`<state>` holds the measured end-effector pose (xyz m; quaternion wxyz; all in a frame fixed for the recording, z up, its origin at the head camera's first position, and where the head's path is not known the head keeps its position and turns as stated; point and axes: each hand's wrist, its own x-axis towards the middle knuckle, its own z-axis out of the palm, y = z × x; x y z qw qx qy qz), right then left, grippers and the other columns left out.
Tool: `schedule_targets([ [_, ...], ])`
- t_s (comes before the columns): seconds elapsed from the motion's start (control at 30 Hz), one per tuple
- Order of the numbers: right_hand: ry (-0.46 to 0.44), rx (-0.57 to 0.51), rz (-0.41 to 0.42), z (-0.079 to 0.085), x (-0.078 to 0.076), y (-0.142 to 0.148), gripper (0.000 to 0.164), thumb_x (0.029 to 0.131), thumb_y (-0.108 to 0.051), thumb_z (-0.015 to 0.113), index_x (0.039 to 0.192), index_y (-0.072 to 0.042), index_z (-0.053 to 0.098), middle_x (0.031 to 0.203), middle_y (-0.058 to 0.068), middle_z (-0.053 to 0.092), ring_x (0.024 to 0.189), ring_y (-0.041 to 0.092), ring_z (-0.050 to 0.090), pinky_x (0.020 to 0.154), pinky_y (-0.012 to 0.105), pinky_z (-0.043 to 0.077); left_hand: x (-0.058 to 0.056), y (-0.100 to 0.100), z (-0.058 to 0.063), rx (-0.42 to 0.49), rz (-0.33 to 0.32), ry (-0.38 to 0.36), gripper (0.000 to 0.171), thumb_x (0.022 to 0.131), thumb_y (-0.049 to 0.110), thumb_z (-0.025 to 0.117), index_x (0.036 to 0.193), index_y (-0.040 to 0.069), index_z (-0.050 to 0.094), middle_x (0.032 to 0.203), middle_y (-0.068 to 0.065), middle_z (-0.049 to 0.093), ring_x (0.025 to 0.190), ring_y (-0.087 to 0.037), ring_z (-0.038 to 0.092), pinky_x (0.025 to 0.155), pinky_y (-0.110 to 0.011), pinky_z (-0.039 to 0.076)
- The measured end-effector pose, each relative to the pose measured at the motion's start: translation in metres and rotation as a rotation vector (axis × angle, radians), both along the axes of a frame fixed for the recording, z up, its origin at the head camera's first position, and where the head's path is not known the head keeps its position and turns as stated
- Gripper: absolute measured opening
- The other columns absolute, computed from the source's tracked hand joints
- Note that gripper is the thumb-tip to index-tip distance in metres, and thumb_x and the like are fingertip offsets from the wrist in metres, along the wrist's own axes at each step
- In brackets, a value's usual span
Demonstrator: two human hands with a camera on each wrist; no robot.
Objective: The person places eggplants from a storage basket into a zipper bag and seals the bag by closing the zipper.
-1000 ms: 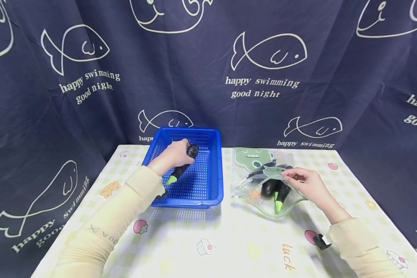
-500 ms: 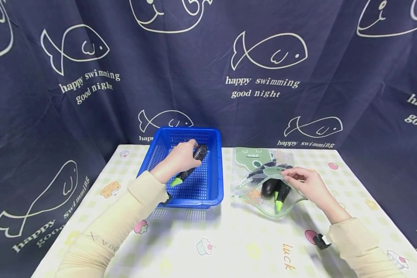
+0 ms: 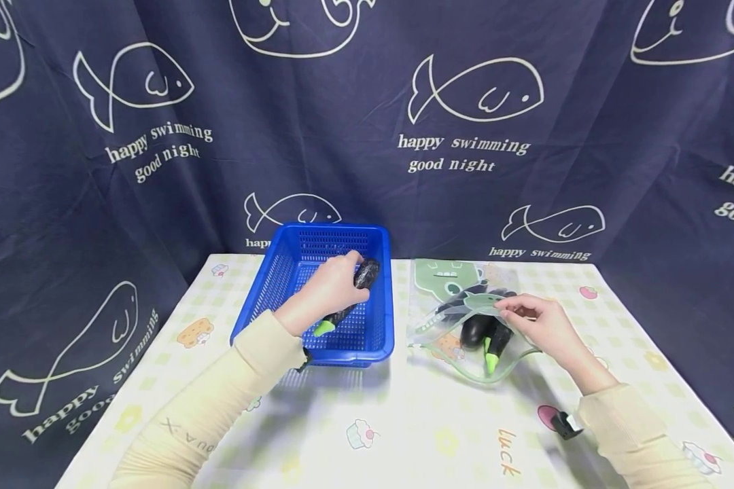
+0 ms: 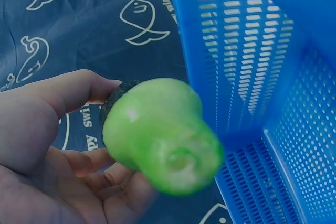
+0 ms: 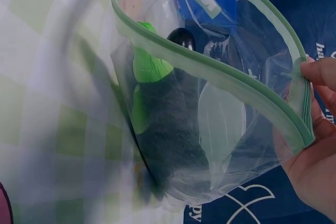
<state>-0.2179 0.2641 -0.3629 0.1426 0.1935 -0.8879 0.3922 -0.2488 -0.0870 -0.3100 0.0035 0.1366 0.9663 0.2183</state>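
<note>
My left hand (image 3: pixel 330 291) grips a dark eggplant (image 3: pixel 368 273) over the blue plastic basket (image 3: pixel 348 357). The eggplant slants, its pale green stem end (image 4: pixel 160 129) pointing toward me and filling the middle of the left wrist view. With thumb and fingers, my right hand (image 3: pixel 543 324) pinches the green-edged rim of a clear zip bag (image 3: pixel 443 277), whose mouth gapes toward me. Inside the bag lie several dark eggplants (image 3: pixel 478 331), one showing a bright green stem (image 5: pixel 152 65) in the right wrist view.
A checked cloth (image 3: pixel 404 435) with cartoon prints covers the table. Dark blue fabric (image 3: pixel 367 170) with white fish drawings hangs behind and at both sides. A small black device (image 3: pixel 566 425) shows at the right cuff. The basket's perforated walls stand around the left hand.
My left hand has moved right across the basket with the eggplant, toward the basket's right wall. The right hand stays in place, pinching the bag's rim.
</note>
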Motion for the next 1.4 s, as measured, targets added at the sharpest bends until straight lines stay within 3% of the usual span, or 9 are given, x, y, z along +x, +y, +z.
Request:
schedule_targets([
  [0.13, -0.003, -0.003, -0.001, 0.0, 0.0, 0.0, 0.015, 0.083, 0.002, 0.066, 0.098, 0.004, 0.069, 0.097, 0.024, 0.067, 0.073, 0.0, 0.063, 0.063, 0.012, 0.048, 0.004, 0.006, 0.001, 0.021, -0.013, -0.009, 0.057, 0.082, 0.026, 0.07, 0.129, 0.004, 0.047, 0.116, -0.013, 0.062, 0.096, -0.024, 0.062, 0.079, -0.036, 0.054],
  [0.37, -0.011, -0.001, -0.002, 0.001, 0.001, 0.0, 0.015, 0.084, 0.001, 0.066, 0.098, 0.003, 0.069, 0.097, 0.024, 0.068, 0.073, -0.001, 0.062, 0.062, 0.013, 0.047, 0.01, 0.014, -0.001, 0.056, -0.042, 0.005, 0.054, 0.08, 0.023, 0.071, 0.126, 0.004, 0.049, 0.103, -0.009, 0.063, 0.083, -0.019, 0.06, 0.066, -0.029, 0.053],
  [0.83, -0.014, -0.002, -0.001, 0.001, 0.001, 0.0, 0.015, 0.084, 0.0, 0.066, 0.098, 0.003, 0.069, 0.097, 0.023, 0.067, 0.074, -0.001, 0.062, 0.063, 0.013, 0.047, 0.017, 0.025, -0.009, 0.069, -0.101, 0.055, 0.051, 0.079, 0.024, 0.071, 0.123, 0.004, 0.053, 0.102, -0.007, 0.064, 0.084, -0.018, 0.058, 0.07, -0.029, 0.05],
  [1.4, -0.009, 0.003, -0.002, -0.002, 0.002, 0.001, 0.015, 0.084, 0.001, 0.066, 0.098, 0.004, 0.069, 0.096, 0.023, 0.068, 0.074, -0.001, 0.062, 0.064, 0.012, 0.047, 0.026, 0.044, -0.021, 0.076, -0.158, 0.087, 0.048, 0.077, 0.025, 0.071, 0.118, 0.005, 0.056, 0.09, -0.004, 0.062, 0.075, -0.016, 0.056, 0.063, -0.026, 0.047],
])
